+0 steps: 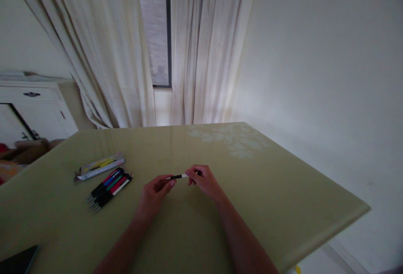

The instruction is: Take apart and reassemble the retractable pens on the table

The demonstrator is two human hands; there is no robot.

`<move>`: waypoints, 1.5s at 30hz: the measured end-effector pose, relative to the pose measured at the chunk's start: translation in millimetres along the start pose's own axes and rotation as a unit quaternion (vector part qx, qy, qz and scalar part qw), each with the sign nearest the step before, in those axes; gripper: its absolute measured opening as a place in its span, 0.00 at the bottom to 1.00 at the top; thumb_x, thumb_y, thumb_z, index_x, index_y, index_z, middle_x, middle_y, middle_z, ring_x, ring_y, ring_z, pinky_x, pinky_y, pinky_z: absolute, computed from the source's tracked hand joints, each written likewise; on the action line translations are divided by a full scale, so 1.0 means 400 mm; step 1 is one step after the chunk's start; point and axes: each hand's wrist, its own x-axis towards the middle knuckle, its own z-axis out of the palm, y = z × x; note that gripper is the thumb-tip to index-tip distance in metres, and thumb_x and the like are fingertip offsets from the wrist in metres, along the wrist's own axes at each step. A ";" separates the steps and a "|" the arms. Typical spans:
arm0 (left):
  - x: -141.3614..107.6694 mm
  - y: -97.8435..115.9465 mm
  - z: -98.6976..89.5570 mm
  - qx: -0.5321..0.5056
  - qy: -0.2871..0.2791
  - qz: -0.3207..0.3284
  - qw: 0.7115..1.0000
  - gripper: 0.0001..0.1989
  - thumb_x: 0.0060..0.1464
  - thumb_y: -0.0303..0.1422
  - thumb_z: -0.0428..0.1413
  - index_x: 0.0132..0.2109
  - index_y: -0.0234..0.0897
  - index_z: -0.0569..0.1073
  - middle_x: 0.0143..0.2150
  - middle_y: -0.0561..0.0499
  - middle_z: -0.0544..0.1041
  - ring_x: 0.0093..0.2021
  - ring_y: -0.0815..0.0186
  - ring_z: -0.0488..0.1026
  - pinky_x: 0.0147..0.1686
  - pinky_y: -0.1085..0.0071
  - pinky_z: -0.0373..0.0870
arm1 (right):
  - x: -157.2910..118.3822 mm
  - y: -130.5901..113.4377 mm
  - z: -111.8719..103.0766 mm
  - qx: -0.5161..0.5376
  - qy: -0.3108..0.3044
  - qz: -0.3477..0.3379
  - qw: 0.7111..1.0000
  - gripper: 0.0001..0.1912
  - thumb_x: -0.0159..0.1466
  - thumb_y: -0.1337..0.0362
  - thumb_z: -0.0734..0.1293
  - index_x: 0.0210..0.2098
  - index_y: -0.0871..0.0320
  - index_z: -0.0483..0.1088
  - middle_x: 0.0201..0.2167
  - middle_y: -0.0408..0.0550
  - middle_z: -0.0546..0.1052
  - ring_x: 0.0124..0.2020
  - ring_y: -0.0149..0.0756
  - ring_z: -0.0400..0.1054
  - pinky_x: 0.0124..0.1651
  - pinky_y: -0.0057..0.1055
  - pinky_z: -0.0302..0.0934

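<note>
A black-and-white pen point(178, 177) is held nearly level above the table, between my two hands. My right hand point(203, 179) pinches its right end, and a dark tip of it shows past the fingers. At the other end, my left hand point(154, 192) has its thumb and fingers closed about the pen's point, which they partly cover. To the left lies a row of several click pens point(110, 188) with black grips and white, red, green and blue barrels. Just behind them is a flat pen box point(101, 167) with a yellow print, its left end flap open.
The pale green table point(252, 206) has a white leaf pattern near its far right corner. A dark flat device point(19, 260) lies at the near left edge. Beyond are curtains point(103, 47), a white cabinet point(40, 110), and cardboard boxes point(27, 154) at left.
</note>
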 end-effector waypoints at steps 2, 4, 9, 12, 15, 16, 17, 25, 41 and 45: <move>-0.001 0.001 -0.001 0.008 0.001 0.012 1.000 0.28 0.42 0.55 0.69 0.42 0.36 0.82 0.34 0.44 0.86 0.32 0.60 0.79 0.31 0.68 0.75 | 0.000 0.001 -0.001 -0.004 -0.001 -0.001 1.000 0.21 0.67 0.48 0.69 0.29 0.59 0.77 0.21 0.44 0.76 0.22 0.29 0.64 0.28 0.25 0.55; -0.002 0.003 -0.002 0.009 0.001 0.023 1.000 0.27 0.44 0.55 0.67 0.40 0.36 0.83 0.32 0.44 0.85 0.29 0.63 0.76 0.29 0.70 0.72 | -0.001 0.000 -0.002 -0.014 0.002 -0.001 1.000 0.21 0.67 0.48 0.69 0.29 0.59 0.76 0.21 0.43 0.75 0.22 0.29 0.63 0.27 0.25 0.53; -0.004 0.006 0.001 0.018 -0.001 0.037 0.999 0.25 0.43 0.56 0.67 0.37 0.37 0.84 0.30 0.46 0.84 0.25 0.66 0.70 0.26 0.72 0.68 | -0.004 -0.011 0.003 -0.008 0.017 0.005 1.000 0.17 0.66 0.49 0.68 0.34 0.58 0.73 0.21 0.39 0.69 0.22 0.29 0.59 0.26 0.26 0.51; -0.005 -0.001 0.000 0.031 -0.002 0.038 0.999 0.25 0.43 0.55 0.66 0.35 0.37 0.84 0.27 0.48 0.81 0.25 0.66 0.68 0.25 0.73 0.65 | -0.008 -0.013 0.006 0.030 0.011 0.019 0.999 0.13 0.68 0.52 0.66 0.42 0.55 0.68 0.23 0.36 0.65 0.23 0.29 0.58 0.27 0.26 0.52; -0.007 -0.009 -0.004 0.043 -0.006 0.034 0.998 0.23 0.44 0.54 0.66 0.34 0.37 0.84 0.24 0.49 0.79 0.24 0.66 0.67 0.24 0.73 0.63 | -0.010 -0.012 0.003 0.045 0.005 0.032 0.998 0.11 0.68 0.55 0.64 0.45 0.53 0.65 0.23 0.35 0.62 0.24 0.30 0.58 0.29 0.26 0.53; -0.007 -0.011 -0.006 0.048 -0.010 0.033 0.998 0.23 0.44 0.54 0.66 0.34 0.37 0.84 0.24 0.49 0.79 0.24 0.66 0.68 0.25 0.73 0.63 | -0.010 -0.011 0.002 0.046 0.004 0.036 0.998 0.10 0.67 0.56 0.63 0.45 0.53 0.65 0.23 0.34 0.61 0.24 0.30 0.57 0.29 0.26 0.53; -0.008 -0.013 -0.007 0.054 -0.016 0.033 0.998 0.22 0.45 0.53 0.66 0.34 0.38 0.85 0.25 0.49 0.80 0.25 0.65 0.69 0.26 0.73 0.64 | -0.010 -0.011 0.000 0.047 0.003 0.039 0.998 0.10 0.67 0.57 0.63 0.45 0.53 0.65 0.22 0.34 0.60 0.24 0.30 0.57 0.28 0.26 0.52; -0.007 -0.034 -0.001 0.076 -0.018 0.066 0.995 0.21 0.50 0.50 0.65 0.39 0.36 0.82 0.25 0.51 0.77 0.26 0.65 0.71 0.26 0.73 0.64 | 0.007 -0.016 0.011 0.111 0.059 0.041 0.991 0.11 0.61 0.55 0.67 0.38 0.54 0.66 0.16 0.33 0.64 0.17 0.28 0.56 0.22 0.25 0.49; -0.007 0.015 0.009 0.084 -0.019 0.036 0.996 0.23 0.50 0.54 0.60 0.32 0.36 0.83 0.23 0.50 0.78 0.23 0.66 0.68 0.26 0.72 0.67 | 0.011 -0.006 0.007 0.136 0.075 0.018 0.988 0.20 0.60 0.47 0.73 0.27 0.57 0.70 0.19 0.45 0.78 0.19 0.29 0.65 0.25 0.26 0.59; -0.005 -0.002 0.009 0.070 -0.020 0.031 0.997 0.21 0.47 0.51 0.63 0.34 0.37 0.83 0.27 0.49 0.81 0.24 0.66 0.69 0.26 0.72 0.68 | 0.015 -0.002 0.008 0.146 0.085 0.020 0.985 0.20 0.59 0.47 0.75 0.27 0.57 0.71 0.19 0.46 0.78 0.18 0.29 0.65 0.24 0.26 0.59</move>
